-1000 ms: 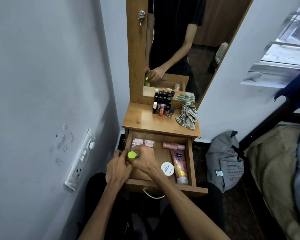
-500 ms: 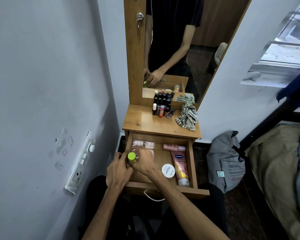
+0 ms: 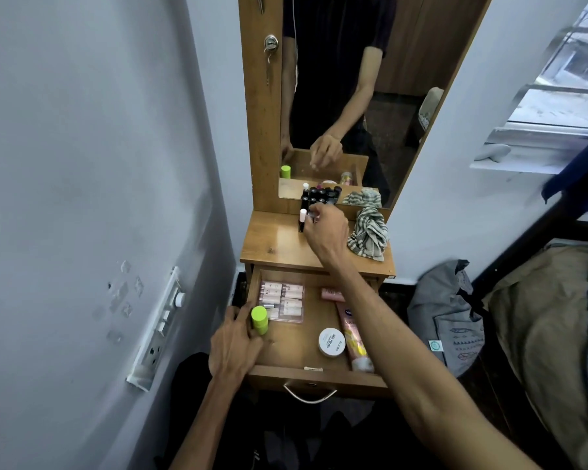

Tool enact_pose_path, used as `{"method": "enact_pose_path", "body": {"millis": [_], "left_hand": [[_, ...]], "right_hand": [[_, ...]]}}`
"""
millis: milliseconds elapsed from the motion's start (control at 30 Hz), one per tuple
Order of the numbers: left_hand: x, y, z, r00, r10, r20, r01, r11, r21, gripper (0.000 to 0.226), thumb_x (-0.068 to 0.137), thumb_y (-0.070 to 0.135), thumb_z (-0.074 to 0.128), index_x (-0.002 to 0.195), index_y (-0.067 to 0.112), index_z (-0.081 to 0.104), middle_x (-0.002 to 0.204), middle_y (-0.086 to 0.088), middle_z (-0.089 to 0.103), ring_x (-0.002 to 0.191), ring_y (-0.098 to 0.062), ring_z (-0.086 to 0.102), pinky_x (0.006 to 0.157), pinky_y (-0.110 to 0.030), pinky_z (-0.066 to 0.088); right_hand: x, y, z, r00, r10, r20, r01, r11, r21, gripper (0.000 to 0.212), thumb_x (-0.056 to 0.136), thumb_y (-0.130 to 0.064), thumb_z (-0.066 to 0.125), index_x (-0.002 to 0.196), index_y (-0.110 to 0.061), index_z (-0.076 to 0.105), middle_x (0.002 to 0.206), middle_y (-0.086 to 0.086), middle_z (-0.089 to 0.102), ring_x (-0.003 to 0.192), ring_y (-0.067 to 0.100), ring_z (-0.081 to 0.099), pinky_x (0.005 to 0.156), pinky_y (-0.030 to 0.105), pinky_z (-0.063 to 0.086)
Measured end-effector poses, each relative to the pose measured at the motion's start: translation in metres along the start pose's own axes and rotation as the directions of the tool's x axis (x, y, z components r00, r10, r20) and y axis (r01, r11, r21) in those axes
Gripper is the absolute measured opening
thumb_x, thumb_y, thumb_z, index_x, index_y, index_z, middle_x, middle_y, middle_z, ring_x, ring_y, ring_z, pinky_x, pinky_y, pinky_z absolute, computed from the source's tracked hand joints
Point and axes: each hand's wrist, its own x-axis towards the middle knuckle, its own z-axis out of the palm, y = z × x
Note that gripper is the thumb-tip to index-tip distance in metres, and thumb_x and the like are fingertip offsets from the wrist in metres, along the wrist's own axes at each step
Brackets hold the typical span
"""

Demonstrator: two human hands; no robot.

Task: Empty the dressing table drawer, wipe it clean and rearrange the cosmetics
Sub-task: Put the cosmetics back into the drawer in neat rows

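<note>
The wooden drawer (image 3: 316,373) is pulled open below the dressing table top (image 3: 272,245). My left hand (image 3: 235,347) holds a small bottle with a lime-green cap (image 3: 259,319), upright at the drawer's left side. Inside the drawer lie a clear pack of pink tubes (image 3: 286,301), a white round jar (image 3: 331,342), a pink Vaseline tube (image 3: 352,334) and a pink stick (image 3: 330,293). My right hand (image 3: 326,234) reaches over the table top to a cluster of small dark bottles (image 3: 319,195). Its fingertips pinch one beside a white-capped bottle (image 3: 302,218).
A striped cloth (image 3: 370,234) lies bunched at the table top's right end, against the mirror (image 3: 336,96). A wall with a switch panel (image 3: 157,330) stands close on the left. A grey bag (image 3: 445,320) and a bed (image 3: 550,334) fill the right.
My right hand left the green-capped bottle and moved up from the drawer to the small bottles on the table top. The left hand stays on the green-capped bottle.
</note>
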Motion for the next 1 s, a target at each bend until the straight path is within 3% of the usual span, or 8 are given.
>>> {"method": "enact_pose_path", "body": {"millis": [200,333,467,600,733,900,1000], "left_hand": [[0.001,-0.001,0.000,1.000,-0.005,0.010,0.005,1.000,-0.004,0.060,0.081,0.020,0.058,0.140,0.029,0.050,0.119,-0.004,0.054,0.083,-0.026,0.065,0.070,-0.038,0.052],[0.001,0.000,-0.001,1.000,0.003,0.011,-0.003,1.000,0.000,0.059,0.081,0.022,0.059,0.139,0.028,0.051,0.119,-0.004,0.054,0.085,-0.026,0.066,0.071,-0.039,0.055],[0.002,0.000,-0.003,1.000,0.009,0.022,-0.010,1.000,0.016,0.060,0.078,0.023,0.059,0.137,0.028,0.053,0.119,-0.003,0.053,0.086,-0.025,0.066,0.071,-0.037,0.055],[0.002,-0.001,-0.003,1.000,0.008,0.011,-0.008,1.000,0.021,0.058,0.077,0.024,0.056,0.135,0.029,0.054,0.117,-0.003,0.053,0.084,-0.025,0.066,0.067,-0.035,0.052],[0.001,-0.002,-0.004,0.999,0.034,-0.005,-0.035,0.999,-0.018,0.062,0.073,0.038,0.043,0.132,0.026,0.055,0.117,-0.005,0.054,0.082,-0.026,0.066,0.065,-0.035,0.050],[-0.001,0.002,-0.006,0.998,0.049,-0.044,-0.050,0.999,-0.020,0.069,0.072,0.047,0.031,0.132,0.026,0.057,0.114,-0.006,0.054,0.081,-0.030,0.065,0.063,-0.036,0.047],[-0.002,0.004,-0.008,0.999,0.049,-0.020,-0.049,0.999,0.001,0.059,0.077,0.037,0.045,0.134,0.027,0.056,0.115,-0.004,0.052,0.084,-0.030,0.064,0.065,-0.039,0.050]], "right_hand": [[0.030,-0.003,0.012,0.989,-0.048,0.142,0.090,0.947,-0.309,0.025,0.096,-0.022,0.065,0.115,-0.007,0.072,0.121,0.012,0.061,0.101,0.028,0.063,0.081,0.040,0.054],[0.034,0.000,0.021,0.985,-0.037,0.168,0.097,0.924,-0.369,0.022,0.100,-0.021,0.061,0.106,-0.004,0.072,0.119,0.013,0.060,0.099,0.028,0.061,0.081,0.040,0.052],[0.036,-0.001,0.025,0.984,-0.056,0.170,0.115,0.925,-0.362,0.023,0.100,-0.023,0.063,0.111,-0.005,0.073,0.118,0.012,0.060,0.101,0.028,0.061,0.082,0.039,0.050],[0.027,-0.004,0.024,0.987,-0.067,0.146,0.101,0.965,-0.240,0.022,0.092,-0.028,0.068,0.103,-0.010,0.077,0.109,0.007,0.063,0.096,0.025,0.062,0.080,0.038,0.053],[-0.004,-0.008,0.018,0.991,-0.081,0.107,0.078,0.996,0.040,0.018,0.085,-0.034,0.071,0.091,-0.018,0.076,0.092,-0.004,0.063,0.078,0.013,0.059,0.063,0.028,0.045],[-0.078,0.005,0.018,0.954,-0.126,0.271,0.076,0.979,0.187,0.008,0.079,-0.029,0.074,0.082,-0.021,0.076,0.071,-0.011,0.071,0.063,0.001,0.064,0.057,0.018,0.052],[-0.118,0.016,0.026,0.908,-0.065,0.414,0.011,0.991,0.131,0.011,0.075,-0.029,0.071,0.078,-0.020,0.076,0.069,-0.006,0.074,0.063,0.007,0.069,0.064,0.027,0.060]]}}
